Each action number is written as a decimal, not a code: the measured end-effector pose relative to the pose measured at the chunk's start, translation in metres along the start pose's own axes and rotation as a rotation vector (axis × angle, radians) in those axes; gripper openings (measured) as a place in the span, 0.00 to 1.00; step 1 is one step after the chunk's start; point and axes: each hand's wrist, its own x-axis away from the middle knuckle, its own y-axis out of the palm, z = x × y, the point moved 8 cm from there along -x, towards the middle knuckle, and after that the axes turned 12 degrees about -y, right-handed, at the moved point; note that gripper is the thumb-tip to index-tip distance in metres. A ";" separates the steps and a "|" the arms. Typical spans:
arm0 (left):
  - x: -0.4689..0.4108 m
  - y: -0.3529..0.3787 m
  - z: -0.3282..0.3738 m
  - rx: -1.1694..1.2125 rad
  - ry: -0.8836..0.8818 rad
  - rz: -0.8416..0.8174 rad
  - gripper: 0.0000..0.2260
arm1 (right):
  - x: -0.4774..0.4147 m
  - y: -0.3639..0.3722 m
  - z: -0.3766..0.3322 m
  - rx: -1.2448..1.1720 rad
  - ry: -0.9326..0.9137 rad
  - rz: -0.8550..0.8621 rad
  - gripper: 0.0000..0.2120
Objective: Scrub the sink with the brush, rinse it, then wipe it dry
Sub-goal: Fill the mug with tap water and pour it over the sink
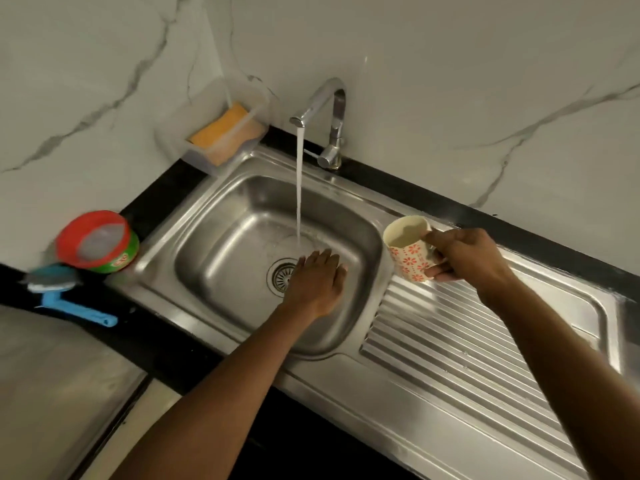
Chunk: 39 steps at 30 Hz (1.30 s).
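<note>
So water (299, 188) is being run from the tap (330, 109) straight down into the sink (214, 258), landing just behind the drain (280, 277). The left hand (317, 282) is being held flat inside the basin, palm down and fingers straight, right beside the drain and just in front of where the stream is landing. Whether it's actually being pressed on the steel can't be told. A floral mug (407, 252) is being gripped by the right hand (465, 254), fingers curled round its side, mouth up, over the basin's right rim where the ribbed drainboard (467, 344) starts. The blue brush (71, 301) is being left lying on the black counter (162, 344) off the sink's left edge, just in front of a red-lidded tub (98, 242). An orange sponge (221, 129) is being kept in a clear holder (211, 164) at the sink's back left corner.
</note>
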 end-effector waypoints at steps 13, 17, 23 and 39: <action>0.068 -0.098 -0.111 0.410 -0.227 0.086 0.21 | 0.022 0.122 -0.033 -0.113 0.064 -0.066 0.20; 0.075 -0.101 -0.134 0.548 -0.249 0.058 0.16 | 0.034 0.154 -0.028 -0.154 0.083 -0.031 0.18; 0.067 -0.097 -0.161 0.529 -0.220 0.000 0.14 | 0.025 0.193 -0.037 0.517 -0.114 -0.126 0.22; 0.084 -0.085 -0.218 -0.444 -0.065 -0.098 0.20 | 0.027 0.312 -0.119 0.824 -0.465 -0.289 0.25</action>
